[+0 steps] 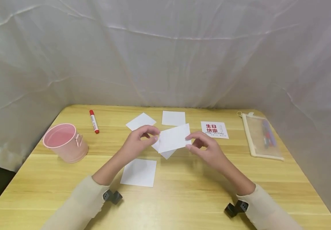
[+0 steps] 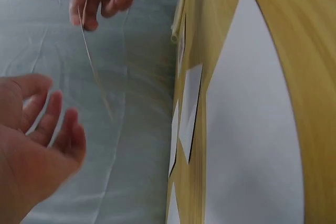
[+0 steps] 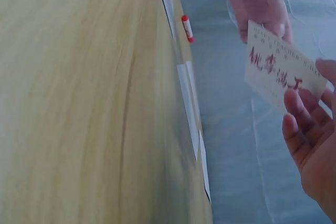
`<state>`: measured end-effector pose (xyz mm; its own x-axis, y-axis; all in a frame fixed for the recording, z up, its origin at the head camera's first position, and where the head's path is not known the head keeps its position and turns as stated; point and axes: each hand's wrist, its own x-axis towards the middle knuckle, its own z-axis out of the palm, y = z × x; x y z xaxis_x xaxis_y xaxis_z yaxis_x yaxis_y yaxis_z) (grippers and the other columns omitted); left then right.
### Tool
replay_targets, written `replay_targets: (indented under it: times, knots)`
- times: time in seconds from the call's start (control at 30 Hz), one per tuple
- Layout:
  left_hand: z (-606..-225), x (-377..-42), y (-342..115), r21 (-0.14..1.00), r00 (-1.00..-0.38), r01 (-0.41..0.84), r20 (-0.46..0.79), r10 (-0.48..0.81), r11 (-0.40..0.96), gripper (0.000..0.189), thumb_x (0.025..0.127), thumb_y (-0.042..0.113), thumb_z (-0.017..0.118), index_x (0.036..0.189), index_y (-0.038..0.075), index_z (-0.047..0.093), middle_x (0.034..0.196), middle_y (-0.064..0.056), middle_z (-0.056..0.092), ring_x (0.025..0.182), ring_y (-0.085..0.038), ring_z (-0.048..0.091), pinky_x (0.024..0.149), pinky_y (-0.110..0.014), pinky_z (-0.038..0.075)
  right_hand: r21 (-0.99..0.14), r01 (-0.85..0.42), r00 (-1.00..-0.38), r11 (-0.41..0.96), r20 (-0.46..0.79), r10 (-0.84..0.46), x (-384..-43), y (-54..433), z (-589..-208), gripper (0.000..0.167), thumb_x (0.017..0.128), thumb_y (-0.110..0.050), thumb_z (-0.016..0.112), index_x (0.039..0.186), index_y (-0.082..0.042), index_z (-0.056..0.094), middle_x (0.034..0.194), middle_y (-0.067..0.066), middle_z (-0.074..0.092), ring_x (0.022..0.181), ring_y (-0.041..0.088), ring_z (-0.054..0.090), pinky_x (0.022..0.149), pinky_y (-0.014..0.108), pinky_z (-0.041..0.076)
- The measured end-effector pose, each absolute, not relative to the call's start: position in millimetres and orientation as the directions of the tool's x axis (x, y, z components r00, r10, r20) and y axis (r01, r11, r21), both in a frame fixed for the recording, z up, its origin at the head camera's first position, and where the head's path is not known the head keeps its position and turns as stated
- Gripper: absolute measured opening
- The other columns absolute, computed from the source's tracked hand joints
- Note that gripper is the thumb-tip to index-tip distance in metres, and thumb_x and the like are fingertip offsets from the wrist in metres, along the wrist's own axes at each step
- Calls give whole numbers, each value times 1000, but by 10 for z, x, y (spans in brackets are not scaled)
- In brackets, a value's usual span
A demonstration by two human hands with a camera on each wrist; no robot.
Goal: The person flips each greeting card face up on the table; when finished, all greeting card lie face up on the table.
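Note:
My right hand (image 1: 209,150) pinches a white card (image 1: 174,138) by its right edge, above the table. The face toward me in the head view looks blank. Red Chinese characters show on its other face in the right wrist view, where the card (image 3: 283,66) is tilted. My left hand (image 1: 137,140) is raised at the card's left edge, fingers loosely bent. From the left wrist, a gap shows between the left hand (image 2: 42,140) and the card's thin edge. White cards lie beneath, partly hidden by the held one.
A blank card (image 1: 138,172) lies nearer me; two others, a left one (image 1: 141,121) and a middle one (image 1: 173,118), lie farther back. A printed birthday card (image 1: 215,130) and zip pouch (image 1: 261,137) are right. A pink bucket (image 1: 67,143) and red marker (image 1: 94,121) are left.

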<state>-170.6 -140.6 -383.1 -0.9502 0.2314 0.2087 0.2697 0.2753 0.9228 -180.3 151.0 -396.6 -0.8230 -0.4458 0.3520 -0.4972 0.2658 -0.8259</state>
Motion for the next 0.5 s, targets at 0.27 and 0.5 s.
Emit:
replay_targets:
  times: [0.27, 0.5]
  knots:
    - [-3876, -1625, -1251, 915, -907, 309, 202, 369, 260, 23, 90, 13, 75, 112, 11, 70, 116, -2, 68, 110, -20, 62, 104, -48, 48, -905, -354, -900, 237, 260, -351, -1762, 1491, -3931, 16, 97, -14, 68, 112, -10, 64, 76, 8, 62, 68, 20, 61, 61, 26, 48]
    - [-3909, -1599, -1194, 864, -901, 361, 226, 370, 352, 14, 90, 12, 74, 103, 19, 72, 107, 8, 68, 110, -14, 59, 98, -46, 52, -946, -275, -935, 173, 222, -276, -1738, 1442, -3905, 18, 99, -20, 66, 112, -7, 62, 74, 8, 61, 69, 24, 61, 64, 28, 52]
